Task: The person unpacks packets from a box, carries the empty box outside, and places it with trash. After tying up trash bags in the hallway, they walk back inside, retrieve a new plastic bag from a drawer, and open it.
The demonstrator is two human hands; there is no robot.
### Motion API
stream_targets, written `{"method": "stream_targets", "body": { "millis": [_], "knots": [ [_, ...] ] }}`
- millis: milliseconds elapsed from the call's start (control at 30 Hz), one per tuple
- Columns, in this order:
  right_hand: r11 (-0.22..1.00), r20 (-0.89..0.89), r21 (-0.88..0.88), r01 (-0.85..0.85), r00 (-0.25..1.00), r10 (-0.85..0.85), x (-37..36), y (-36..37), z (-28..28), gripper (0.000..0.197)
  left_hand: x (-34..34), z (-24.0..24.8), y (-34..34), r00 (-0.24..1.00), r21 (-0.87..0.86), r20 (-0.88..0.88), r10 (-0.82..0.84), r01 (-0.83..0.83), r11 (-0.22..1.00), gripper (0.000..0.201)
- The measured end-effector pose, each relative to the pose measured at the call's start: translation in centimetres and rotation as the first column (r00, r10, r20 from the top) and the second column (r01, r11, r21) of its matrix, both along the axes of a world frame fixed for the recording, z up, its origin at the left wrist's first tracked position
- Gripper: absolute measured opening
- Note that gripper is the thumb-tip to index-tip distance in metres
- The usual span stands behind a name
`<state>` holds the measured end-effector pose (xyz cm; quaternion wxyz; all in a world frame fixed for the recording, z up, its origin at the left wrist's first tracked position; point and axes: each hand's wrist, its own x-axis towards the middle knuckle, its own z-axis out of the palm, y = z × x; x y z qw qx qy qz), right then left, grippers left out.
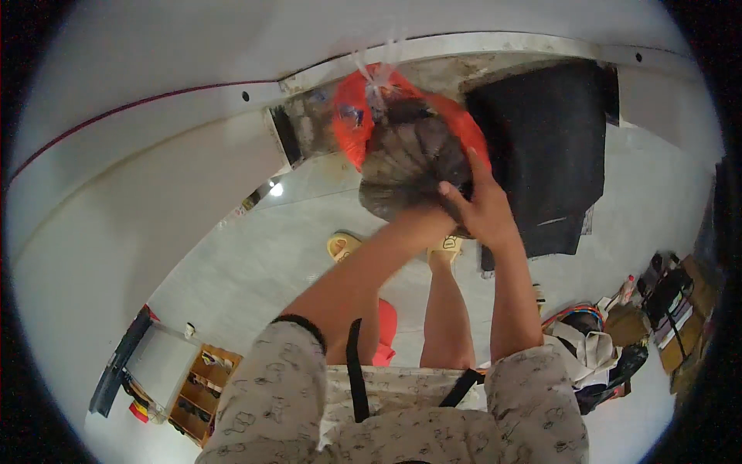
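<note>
Right hand (487, 207) spread against the dark bag (413, 151), left hand hidden, can't tell its grip; bag could slip if weight shifts.

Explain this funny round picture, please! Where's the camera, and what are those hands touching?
There's no robot, just a person. The left of two head-worn cameras looks down; its wide lens bends straight edges. The bare right hand touches a dark, wrinkled plastic bag; the bare left hand is mostly hidden there, so its grip isn't clear. A bright red plastic bag shows beside it. On the pale grey floor lies a roughly rectangular black mat, near the person's yellow open-toed slippers.
</note>
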<state>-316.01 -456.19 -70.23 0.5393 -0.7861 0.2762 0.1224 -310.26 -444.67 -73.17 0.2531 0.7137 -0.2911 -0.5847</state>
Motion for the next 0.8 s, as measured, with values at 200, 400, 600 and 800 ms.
{"method": "stream_targets", "body": {
  "millis": [200, 400, 600, 800],
  "knots": [
    [0.827, -0.439, -0.386, -0.409, 0.870, 0.226, 2.0, -0.8, -0.2, 0.076, -7.3, -2.2, -1.9, 0.954, -0.010, 0.298, 0.036, -0.035, 0.999, 0.023],
    [0.737, -0.485, -0.484, -0.472, 0.846, 0.223, 0.2, -1.2, -4.5, 0.045, -5.8, 2.6, 2.1, 0.976, -0.496, 0.168, 0.138, -0.037, 0.868, 0.026],
    [0.752, -0.478, -0.511, -0.418, 0.864, 0.156, -3.1, -2.2, -6.4, 0.044, 11.0, 0.6, 5.7, 0.711, -0.317, -0.057, 0.701, -0.678, 0.663, 0.028],
    [0.934, -0.246, -0.356, -0.012, 0.966, -0.081, -1.7, -2.3, -7.2, 0.039, 9.6, -11.4, 3.1, 0.735, 0.061, 0.627, 0.258, -0.376, 0.924, 0.039]
  ]
}}
